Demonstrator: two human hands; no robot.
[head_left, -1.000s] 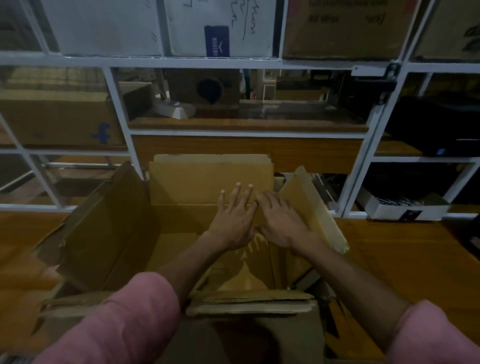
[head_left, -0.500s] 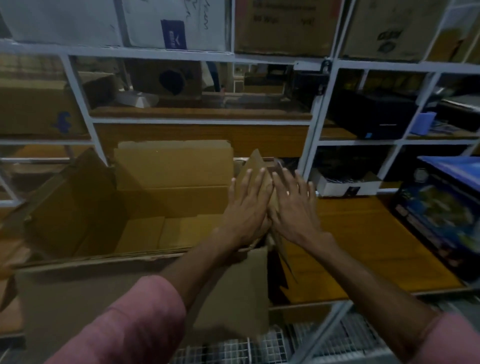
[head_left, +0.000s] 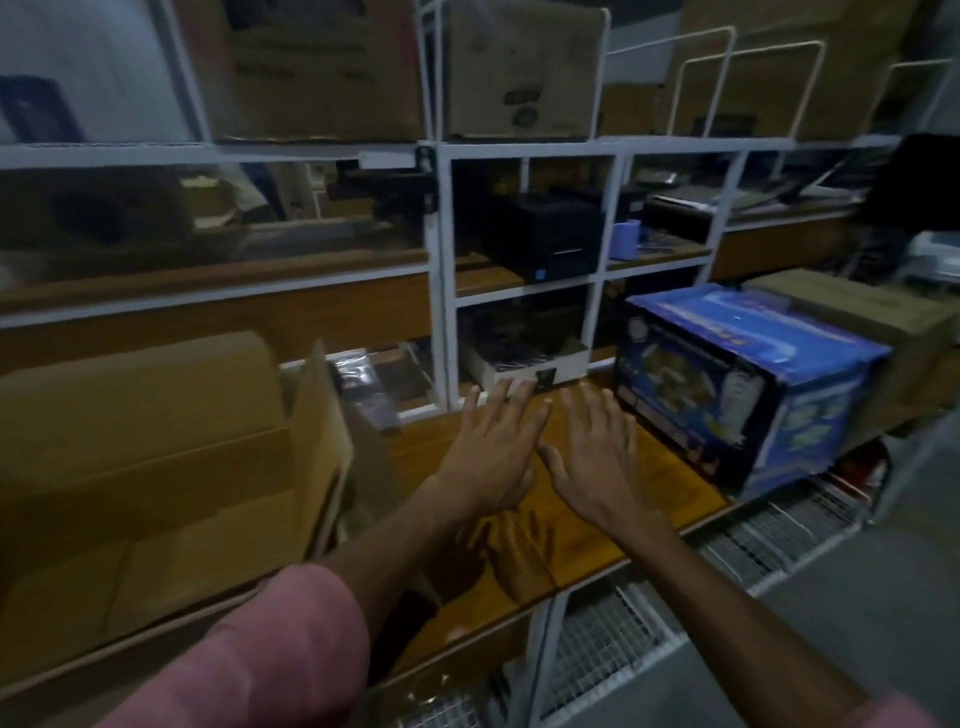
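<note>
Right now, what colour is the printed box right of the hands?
The box is mainly blue, with pictures printed on its side. The head view shows it best.

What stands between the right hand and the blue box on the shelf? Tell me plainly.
Nothing visible. The right hand is open above the wooden shelf, and only bare shelf surface lies between it and the blue box.

Dim white-framed shelving (head_left: 440, 312), wooden shelf boards (head_left: 670, 488)
</note>
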